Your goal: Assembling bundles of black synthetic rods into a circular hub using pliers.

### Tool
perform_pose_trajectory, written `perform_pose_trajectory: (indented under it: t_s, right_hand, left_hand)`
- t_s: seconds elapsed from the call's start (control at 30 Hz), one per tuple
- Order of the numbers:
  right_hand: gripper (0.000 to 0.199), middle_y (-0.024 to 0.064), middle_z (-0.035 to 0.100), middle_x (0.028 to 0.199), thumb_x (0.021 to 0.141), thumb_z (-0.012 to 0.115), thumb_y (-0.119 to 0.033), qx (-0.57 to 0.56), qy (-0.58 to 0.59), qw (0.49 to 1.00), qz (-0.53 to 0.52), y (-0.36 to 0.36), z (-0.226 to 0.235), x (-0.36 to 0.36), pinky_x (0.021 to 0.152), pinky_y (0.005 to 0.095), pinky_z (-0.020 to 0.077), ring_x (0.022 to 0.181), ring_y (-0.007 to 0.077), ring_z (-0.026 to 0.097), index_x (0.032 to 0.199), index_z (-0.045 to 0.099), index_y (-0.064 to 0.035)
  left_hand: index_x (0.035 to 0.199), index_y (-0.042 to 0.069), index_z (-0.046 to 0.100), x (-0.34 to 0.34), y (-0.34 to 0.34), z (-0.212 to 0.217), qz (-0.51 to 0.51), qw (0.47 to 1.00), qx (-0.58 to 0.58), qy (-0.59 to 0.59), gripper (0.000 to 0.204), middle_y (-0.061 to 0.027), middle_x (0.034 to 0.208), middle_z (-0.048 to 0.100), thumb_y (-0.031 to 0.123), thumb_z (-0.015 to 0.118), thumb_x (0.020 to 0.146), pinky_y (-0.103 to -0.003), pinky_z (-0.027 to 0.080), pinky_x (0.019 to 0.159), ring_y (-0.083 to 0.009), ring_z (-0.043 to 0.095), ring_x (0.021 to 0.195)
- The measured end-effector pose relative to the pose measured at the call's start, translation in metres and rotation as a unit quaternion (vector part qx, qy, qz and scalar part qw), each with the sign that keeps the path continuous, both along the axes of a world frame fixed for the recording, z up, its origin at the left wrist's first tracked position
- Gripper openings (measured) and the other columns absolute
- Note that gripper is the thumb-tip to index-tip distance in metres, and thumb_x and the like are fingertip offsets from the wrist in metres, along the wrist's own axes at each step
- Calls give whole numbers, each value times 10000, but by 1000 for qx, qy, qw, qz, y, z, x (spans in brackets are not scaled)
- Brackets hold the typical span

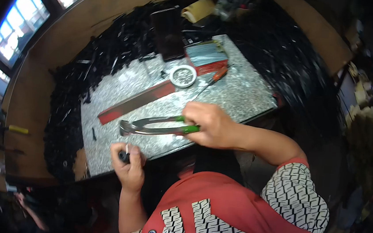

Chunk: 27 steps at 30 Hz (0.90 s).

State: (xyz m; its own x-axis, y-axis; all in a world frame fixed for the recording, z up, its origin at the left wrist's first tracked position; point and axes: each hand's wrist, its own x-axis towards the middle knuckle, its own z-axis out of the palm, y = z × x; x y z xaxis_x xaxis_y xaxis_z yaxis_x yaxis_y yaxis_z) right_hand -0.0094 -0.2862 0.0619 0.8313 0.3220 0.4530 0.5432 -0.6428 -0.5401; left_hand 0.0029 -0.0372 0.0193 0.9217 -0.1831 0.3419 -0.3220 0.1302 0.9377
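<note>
My right hand [210, 125] grips the green handles of a pair of metal pincers [150, 126], whose jaws point left over the speckled stone slab [241, 94]. Just below the jaws, my left hand [128, 164] pinches a small black part [124, 156] with a thin pale pin sticking up from it. The pincer jaws hang slightly above and apart from that part.
A long red-and-grey flat bar [137, 101], a small white round dish [183, 76], an orange-handled screwdriver [211, 81] and a red box of thin pieces [207, 56] lie on the slab. Heaps of black parts [78, 89] surround it on the brown bench.
</note>
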Motion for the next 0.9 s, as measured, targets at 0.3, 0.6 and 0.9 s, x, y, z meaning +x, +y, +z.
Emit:
perform_pose_trajectory:
  t_s: [0.3,0.6,0.9]
  right_hand:
    - [278,114,501,1261,780,694,-125,-283,-305,900,-130,-5,15,-7,1100,569,220,1251,321,449,1004,547,-54]
    - [340,93,469,1294,772,695,-124,-293,-298,901,-116,7,9,-9,1113,589,176,1280,324,416,1076,563,-48]
    - [214,101,566,995,783,656,-206,-298,-281,910,-73,4,11,-21,838,411,440,932,262,556,809,500,-61]
  left_hand:
    - [1221,65,290,0,-1,-9,-79,997,19,18,787,33,695,522,219,851,691,-149,300,526,-1,387,558]
    - [1205,45,334,-3,-3,-18,-42,999,5,4,723,-25,714,639,281,820,723,-167,433,586,-30,531,632]
    - [907,50,527,-3,-5,-24,51,993,96,-42,436,51,603,527,198,861,669,-183,337,480,-7,433,543]
